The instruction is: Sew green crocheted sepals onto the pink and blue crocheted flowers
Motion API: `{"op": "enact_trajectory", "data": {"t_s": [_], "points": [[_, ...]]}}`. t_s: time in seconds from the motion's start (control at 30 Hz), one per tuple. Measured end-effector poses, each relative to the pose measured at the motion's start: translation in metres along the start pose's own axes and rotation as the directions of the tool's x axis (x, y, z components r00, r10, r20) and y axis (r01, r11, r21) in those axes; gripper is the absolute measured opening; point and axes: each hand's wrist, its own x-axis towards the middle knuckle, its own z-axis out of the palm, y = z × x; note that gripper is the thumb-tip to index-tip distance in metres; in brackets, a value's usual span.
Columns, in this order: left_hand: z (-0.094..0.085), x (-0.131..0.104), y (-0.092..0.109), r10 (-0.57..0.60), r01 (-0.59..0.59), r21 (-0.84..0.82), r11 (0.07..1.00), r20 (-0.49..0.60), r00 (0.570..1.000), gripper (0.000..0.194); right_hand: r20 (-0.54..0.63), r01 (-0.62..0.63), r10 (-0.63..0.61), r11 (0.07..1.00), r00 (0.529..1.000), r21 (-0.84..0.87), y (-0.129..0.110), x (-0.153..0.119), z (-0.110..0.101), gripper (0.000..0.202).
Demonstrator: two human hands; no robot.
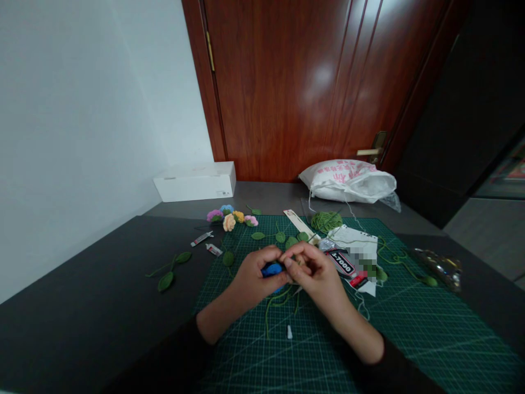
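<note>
Over a green cutting mat (418,339): two hands at one blue piece

Nearest the worker lies one small white cap (289,332), set apart on the mat. Beyond it, green strands (267,317) trail from beneath the hands, too overlapped for me to count. The blue piece (272,269) is between the hands, partly hidden: the left hand (252,273) has its fingers curled closely round it, presumably to steady it. The right hand (322,273) brings thumb and forefinger close together beside the left fingertips; whether these fingers grip anything I cannot tell.

To the right, one package marked 7000 (343,262) overlies one white sheet (356,234). To the left are two small tubes (202,238), probably kept within reach. Green leaves (165,282) number at least eight: two on the black tabletop (110,295), one near the tubes, four beyond the hands and one behind the flowers, spread perhaps so that stems stay untangled. Five flowers (229,221) (purple, blue, orange, peach, pink) are clustered, apparently for safekeeping.

Farther back are one green yarn bundle (326,221), one white box (197,183) and one white sack (340,180), before one brown door (279,93).
</note>
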Motion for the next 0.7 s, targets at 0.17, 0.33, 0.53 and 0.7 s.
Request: {"op": "enact_trajectory", "data": {"t_s": [0.17, 0.33, 0.53, 0.7], "points": [[-0.001, 0.000, -0.001, 0.002, -0.004, -0.027, 1.000, -0.075, 0.997, 0.005, 0.018, 0.152, -0.154, 0.940, 0.988, -0.306, -0.006, -0.001, -0.011, 0.058], [-0.003, -0.002, -0.008, -0.119, 0.106, -0.122, 0.987, -0.101, 0.988, 0.010, -0.215, 0.097, -0.169, 0.946, 0.962, -0.309, -0.001, 0.002, -0.019, 0.023], [-0.002, -0.002, -0.011, -0.164, 0.145, -0.205, 0.968, -0.082, 0.983, 0.013, -0.055, -0.014, 0.013, 1.000, 0.998, -0.016, 0.008, 0.007, -0.017, 0.020], [0.000, -0.002, -0.005, -0.179, 0.152, -0.272, 0.950, -0.075, 0.981, 0.020, 0.005, -0.014, 0.014, 0.998, 1.000, -0.068, 0.008, 0.007, -0.019, 0.015]]}}
